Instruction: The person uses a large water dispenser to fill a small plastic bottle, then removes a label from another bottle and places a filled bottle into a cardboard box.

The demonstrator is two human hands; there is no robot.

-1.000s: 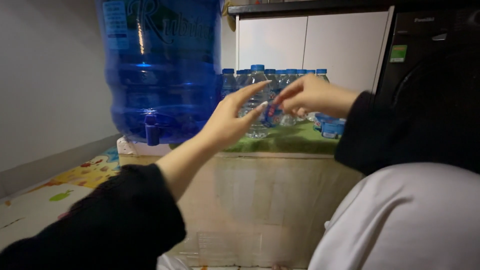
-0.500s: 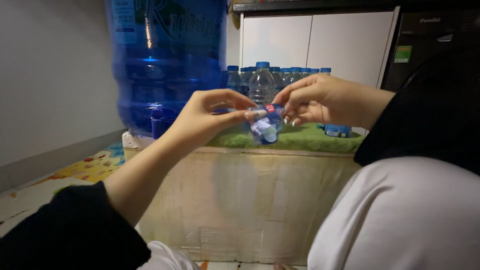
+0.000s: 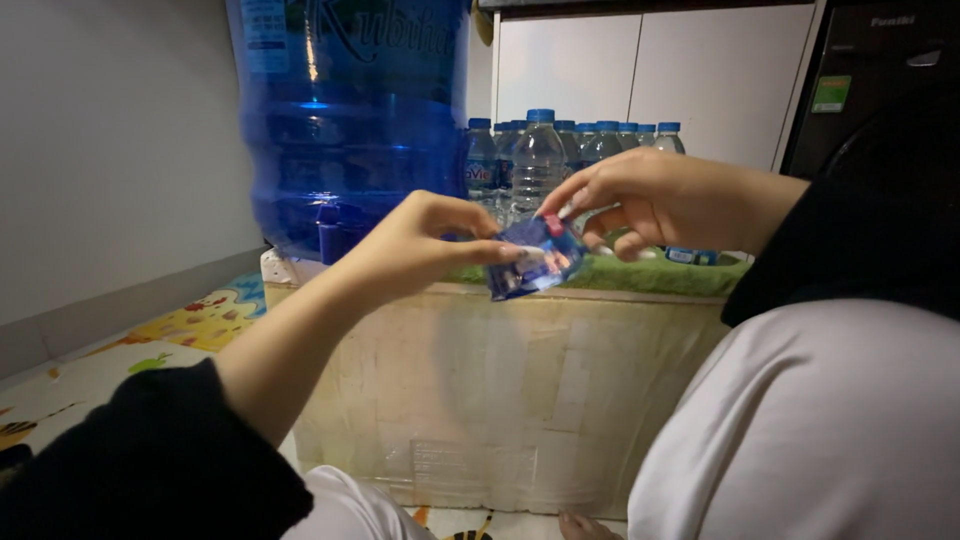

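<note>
A small blue foil packet (image 3: 535, 258) was held in the air between both hands, just in front of the large blue water jug (image 3: 350, 120) and above the pale box's (image 3: 500, 390) edge. It was pinched at its left edge by the left hand (image 3: 420, 245) and at its top by the right hand (image 3: 650, 200) — fingers closed narrowly on it. The step seemed to be tearing it open; opposed pulls from firm pinches would be called for.
</note>
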